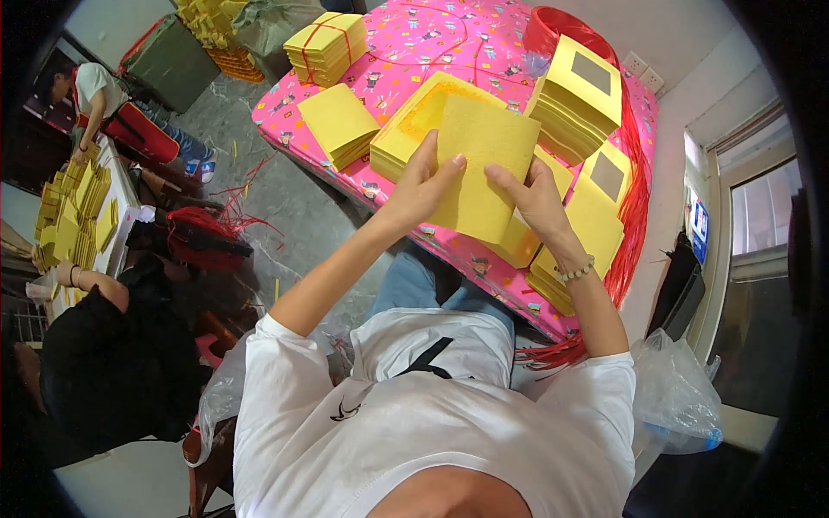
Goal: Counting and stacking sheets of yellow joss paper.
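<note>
Pinching, left hand (pixel 420 186): closed on left edge of yellow paper (pixel 484 194).
Right hand (pixel 537 200): closed on right edge, apparently for steady support.
Yellow paper: between 2 hands, above pink cover (pixel 410 50).
Bound stack (pixel 323 59): red-tied, probably against slipping.

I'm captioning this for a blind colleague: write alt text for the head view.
A person's left hand and right hand hold rectangular yellow paper above a pink, patterned covering bearing yellow paper stacks and glossy red strands. At left, another person in a white top leans over a pale table heaped with yellow pieces.
</note>
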Demonstrator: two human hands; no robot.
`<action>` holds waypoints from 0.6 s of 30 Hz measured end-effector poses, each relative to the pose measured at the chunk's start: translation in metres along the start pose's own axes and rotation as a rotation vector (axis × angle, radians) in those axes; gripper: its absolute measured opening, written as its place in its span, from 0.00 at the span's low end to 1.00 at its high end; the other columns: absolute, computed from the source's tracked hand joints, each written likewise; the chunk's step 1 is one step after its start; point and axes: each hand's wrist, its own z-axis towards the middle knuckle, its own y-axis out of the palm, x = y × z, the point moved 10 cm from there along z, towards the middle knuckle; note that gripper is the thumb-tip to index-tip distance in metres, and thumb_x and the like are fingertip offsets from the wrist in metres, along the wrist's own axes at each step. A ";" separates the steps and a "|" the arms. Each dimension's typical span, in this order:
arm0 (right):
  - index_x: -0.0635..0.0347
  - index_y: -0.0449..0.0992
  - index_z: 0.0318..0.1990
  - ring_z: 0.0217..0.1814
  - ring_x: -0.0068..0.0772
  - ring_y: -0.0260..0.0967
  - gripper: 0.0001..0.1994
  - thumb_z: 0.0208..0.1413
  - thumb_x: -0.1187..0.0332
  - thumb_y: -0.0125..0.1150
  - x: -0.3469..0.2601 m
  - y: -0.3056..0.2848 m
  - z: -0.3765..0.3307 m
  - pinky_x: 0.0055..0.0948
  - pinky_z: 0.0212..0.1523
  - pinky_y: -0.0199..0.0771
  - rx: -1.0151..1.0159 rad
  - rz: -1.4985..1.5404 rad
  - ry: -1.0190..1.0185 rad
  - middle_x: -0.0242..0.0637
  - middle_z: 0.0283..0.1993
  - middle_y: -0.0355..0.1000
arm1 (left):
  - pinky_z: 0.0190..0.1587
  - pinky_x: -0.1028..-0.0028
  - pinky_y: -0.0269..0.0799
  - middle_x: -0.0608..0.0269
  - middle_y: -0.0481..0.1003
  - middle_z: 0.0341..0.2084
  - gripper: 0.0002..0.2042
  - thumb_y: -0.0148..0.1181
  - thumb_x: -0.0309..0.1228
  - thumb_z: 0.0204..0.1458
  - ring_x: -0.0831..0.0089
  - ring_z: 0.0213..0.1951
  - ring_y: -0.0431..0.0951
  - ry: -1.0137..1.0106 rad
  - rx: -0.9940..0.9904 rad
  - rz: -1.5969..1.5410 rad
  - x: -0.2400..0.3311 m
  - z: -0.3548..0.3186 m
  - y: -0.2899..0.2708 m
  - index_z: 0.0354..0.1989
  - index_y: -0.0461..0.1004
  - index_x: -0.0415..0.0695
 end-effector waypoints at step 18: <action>0.67 0.74 0.43 0.36 0.18 0.70 0.12 0.56 0.68 0.58 -0.002 0.004 0.000 0.18 0.38 0.71 -0.002 0.109 0.024 0.34 0.37 0.75 | 0.50 0.77 0.64 0.60 0.68 0.46 0.16 0.47 0.26 0.58 0.78 0.49 0.67 0.100 0.159 0.098 0.004 -0.030 -0.026 0.55 0.58 0.38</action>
